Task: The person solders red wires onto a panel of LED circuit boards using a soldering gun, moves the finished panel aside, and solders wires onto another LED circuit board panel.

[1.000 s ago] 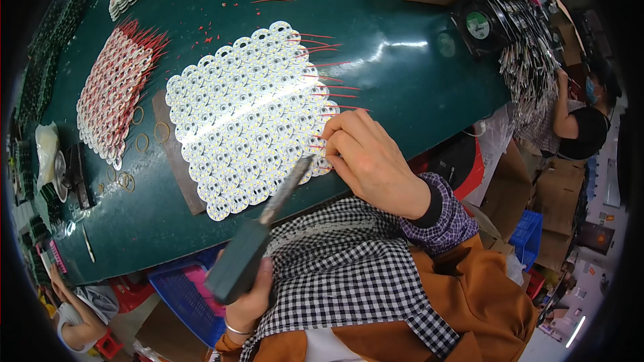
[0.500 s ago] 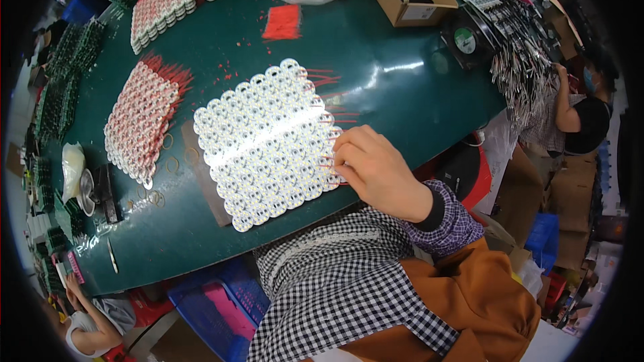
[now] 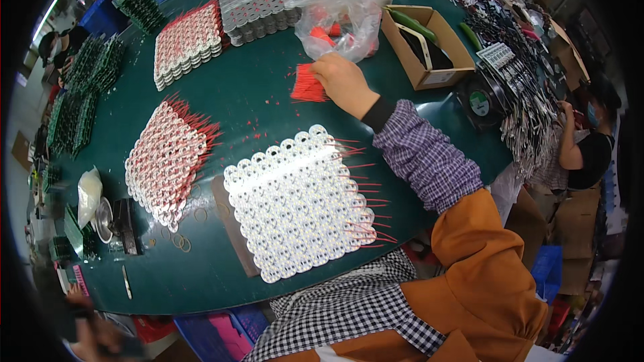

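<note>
My right hand (image 3: 342, 80) reaches far across the green table (image 3: 268, 114), its fingers closed on the near end of a small bundle of short red wires (image 3: 307, 85). Close in front of me lies a white panel of round circuit boards (image 3: 295, 204), with thin red wires sticking out of its right side. My checked sleeve stretches over the panel's right edge. My left hand is out of sight.
A clear plastic bag (image 3: 339, 17) with more red wires lies behind my hand, next to an open cardboard box (image 3: 429, 47). Other board panels with red wires (image 3: 168, 161) (image 3: 188, 40) lie to the left. A black fan (image 3: 479, 100) and a seated person (image 3: 583, 147) are at the right.
My right hand has left the right edge of the white panel and stretched away to the red wire bundle. The dark tool and left hand seen a second ago have dropped from view.
</note>
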The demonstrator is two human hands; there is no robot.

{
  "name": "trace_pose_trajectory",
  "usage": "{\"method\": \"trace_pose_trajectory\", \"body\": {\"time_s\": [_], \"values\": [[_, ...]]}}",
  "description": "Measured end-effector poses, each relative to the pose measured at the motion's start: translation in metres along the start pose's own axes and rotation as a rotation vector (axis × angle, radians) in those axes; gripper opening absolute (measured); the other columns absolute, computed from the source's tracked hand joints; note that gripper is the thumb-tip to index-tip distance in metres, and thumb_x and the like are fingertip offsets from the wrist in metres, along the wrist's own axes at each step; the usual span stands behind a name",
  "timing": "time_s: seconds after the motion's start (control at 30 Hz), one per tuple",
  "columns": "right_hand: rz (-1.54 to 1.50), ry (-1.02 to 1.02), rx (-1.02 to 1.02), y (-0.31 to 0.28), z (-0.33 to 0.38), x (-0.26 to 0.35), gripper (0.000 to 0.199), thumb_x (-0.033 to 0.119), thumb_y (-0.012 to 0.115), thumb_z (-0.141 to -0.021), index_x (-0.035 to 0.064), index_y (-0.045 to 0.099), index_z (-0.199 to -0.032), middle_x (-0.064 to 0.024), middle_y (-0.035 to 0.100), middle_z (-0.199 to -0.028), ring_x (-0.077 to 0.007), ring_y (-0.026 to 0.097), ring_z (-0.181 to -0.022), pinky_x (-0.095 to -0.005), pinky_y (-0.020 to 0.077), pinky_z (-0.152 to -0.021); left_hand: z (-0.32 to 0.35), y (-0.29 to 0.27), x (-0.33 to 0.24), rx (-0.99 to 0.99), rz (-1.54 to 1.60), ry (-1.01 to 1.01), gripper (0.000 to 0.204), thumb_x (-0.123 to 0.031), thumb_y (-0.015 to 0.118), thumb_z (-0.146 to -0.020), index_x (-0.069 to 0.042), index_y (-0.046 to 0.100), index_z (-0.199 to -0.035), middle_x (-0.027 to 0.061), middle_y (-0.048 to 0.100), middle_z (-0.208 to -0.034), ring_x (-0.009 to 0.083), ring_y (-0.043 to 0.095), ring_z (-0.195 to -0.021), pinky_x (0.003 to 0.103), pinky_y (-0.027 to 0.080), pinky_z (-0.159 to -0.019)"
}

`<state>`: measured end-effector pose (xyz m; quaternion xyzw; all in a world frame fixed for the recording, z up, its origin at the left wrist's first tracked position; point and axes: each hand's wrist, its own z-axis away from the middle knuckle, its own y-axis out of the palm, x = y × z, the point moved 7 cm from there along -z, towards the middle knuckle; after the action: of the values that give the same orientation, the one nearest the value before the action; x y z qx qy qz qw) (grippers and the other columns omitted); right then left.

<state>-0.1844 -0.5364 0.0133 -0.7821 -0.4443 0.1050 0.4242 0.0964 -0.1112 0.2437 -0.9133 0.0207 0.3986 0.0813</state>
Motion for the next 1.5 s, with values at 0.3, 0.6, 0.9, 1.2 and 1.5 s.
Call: {"method": "trace_pose_trajectory", "body": {"time_s": [0.3,0.6,0.9,1.2,1.5], "values": [[0.130,0.043,0.167,0.042,-0.020,-0.019,0.012,0.001,0.061,-0.079,0.0025,0.072,-0.084,-0.0173,0.066,-0.085,-0.0360,0.066,-0.085,-0.0457,0.0544,-0.076,0.123,0.098,0.085,0.521,0.540,-0.761,0.041,-0.014,0.061,-0.083,0.011,0.051,-0.114,0.0176,0.056,-0.102,0.0062,0.038,-0.047,0.019,0.029,-0.041],[0.076,0.044,0.122,0.040,-0.016,-0.016,0.011,0.002,0.061,-0.080,0.0017,0.070,-0.086,-0.0174,0.063,-0.087,-0.0356,0.064,-0.089,-0.0458,0.0528,-0.077,0.148,0.111,0.087,0.579,0.545,-0.827,0.043,-0.011,0.064,-0.081,0.012,0.050,-0.115,0.0211,0.056,-0.104,0.0083,0.040,-0.046,0.021,0.032,-0.039],[0.097,0.061,0.133,0.026,-0.019,-0.006,0.012,0.007,0.058,-0.086,0.0069,0.069,-0.092,-0.0101,0.063,-0.088,-0.0307,0.063,-0.088,-0.0441,0.0493,-0.076,0.160,0.118,0.095,0.521,0.483,-0.901,0.047,-0.009,0.064,-0.080,0.010,0.050,-0.121,0.0210,0.057,-0.104,0.0084,0.040,-0.046,0.021,0.033,-0.040],[0.079,0.006,0.160,0.032,-0.011,-0.003,0.006,0.008,0.064,-0.083,0.0074,0.070,-0.084,-0.0087,0.065,-0.082,-0.0302,0.063,-0.086,-0.0438,0.0493,-0.076,0.163,0.128,0.100,0.526,0.452,-0.919,0.045,-0.009,0.065,-0.080,0.011,0.053,-0.119,0.0195,0.060,-0.100,0.0099,0.041,-0.045,0.023,0.032,-0.040],[0.128,-0.113,0.077,-0.010,-0.012,0.030,0.006,0.011,0.067,-0.078,0.0068,0.071,-0.078,-0.0091,0.064,-0.078,-0.0284,0.064,-0.081,-0.0435,0.0508,-0.071,0.165,0.130,0.100,0.536,0.469,-0.927,0.044,-0.009,0.066,-0.080,0.011,0.054,-0.117,0.0203,0.061,-0.102,0.0104,0.043,-0.046,0.023,0.033,-0.040]]}}
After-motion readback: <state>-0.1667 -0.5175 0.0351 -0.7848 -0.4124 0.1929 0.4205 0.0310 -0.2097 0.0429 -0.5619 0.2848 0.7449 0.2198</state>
